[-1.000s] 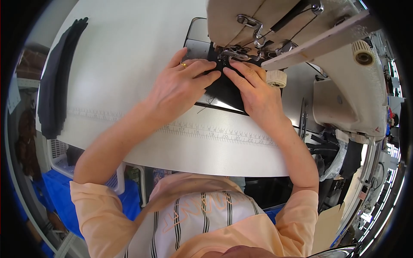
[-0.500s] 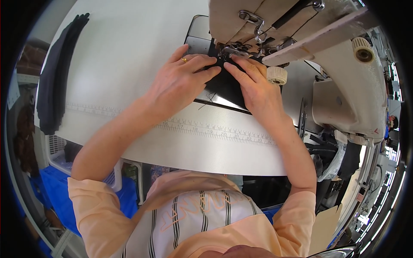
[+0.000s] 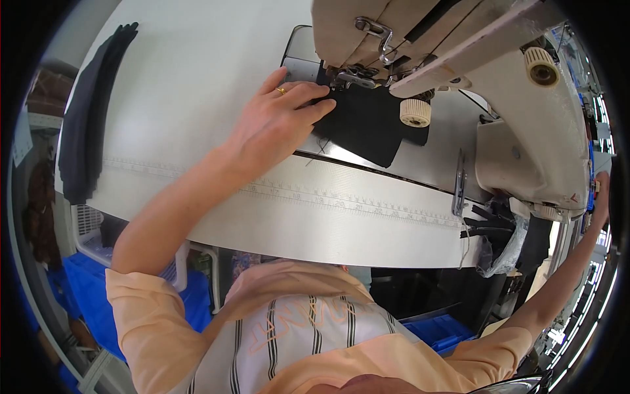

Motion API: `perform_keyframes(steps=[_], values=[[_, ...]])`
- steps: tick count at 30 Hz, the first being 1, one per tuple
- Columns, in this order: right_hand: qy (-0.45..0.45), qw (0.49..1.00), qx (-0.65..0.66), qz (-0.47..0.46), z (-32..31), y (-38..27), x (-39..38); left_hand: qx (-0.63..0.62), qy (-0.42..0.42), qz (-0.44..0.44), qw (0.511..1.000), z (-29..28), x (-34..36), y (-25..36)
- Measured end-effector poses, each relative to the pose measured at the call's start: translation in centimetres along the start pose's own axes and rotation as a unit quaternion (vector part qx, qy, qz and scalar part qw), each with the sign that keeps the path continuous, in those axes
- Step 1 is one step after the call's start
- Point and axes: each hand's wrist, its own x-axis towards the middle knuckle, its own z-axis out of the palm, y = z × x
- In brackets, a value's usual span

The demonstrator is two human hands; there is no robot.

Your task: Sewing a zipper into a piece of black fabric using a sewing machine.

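Observation:
My left hand rests with spread, bent fingers on black fabric beside the presser foot of a beige sewing machine. A gold-coloured ring is on one finger. The fabric lies on the metal plate under the needle area, with loose threads near its left edge. My right arm reaches to the far right rim of the head view, where my right hand is at the outer end of the machine, small and distorted; I cannot make out what its fingers hold or touch.
Stacked black strips lie on the white table, which has a printed ruler. Metal tweezers, black pieces and plastic wrapping are at right. A white basket and blue bins sit below the left edge.
My right hand has left the fabric and swung out to the far right rim, uncovering more of the black fabric. My left hand stays by the presser foot.

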Motion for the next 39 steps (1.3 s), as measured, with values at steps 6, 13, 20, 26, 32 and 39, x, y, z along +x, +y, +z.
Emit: perform_keyframes(steps=[6,13,20,26,32,39], values=[[-0.122,0.980,0.057,0.150,3.7,9.4,-1.3,-0.001,-0.011,-0.003,1.000,-0.2,0.3,0.4],[-0.231,0.926,0.088,0.285,3.3,30.1,0.9,-0.010,0.020,0.011,1.000,-0.2,0.5,0.1],[-0.242,0.950,0.044,0.193,4.1,35.9,2.5,-0.005,0.023,0.013,1.000,-0.7,-0.5,0.1],[-0.270,0.926,0.028,0.263,1.7,34.5,3.7,0.021,0.055,0.025,0.998,-0.2,-0.8,-0.7],[-0.172,0.792,0.248,0.531,2.4,22.0,-4.6,0.028,0.019,0.028,0.999,-0.1,1.4,0.2],[0.133,0.786,0.390,0.460,2.7,8.3,-12.8,0.020,-0.009,-0.015,1.000,-0.2,0.4,0.0]])
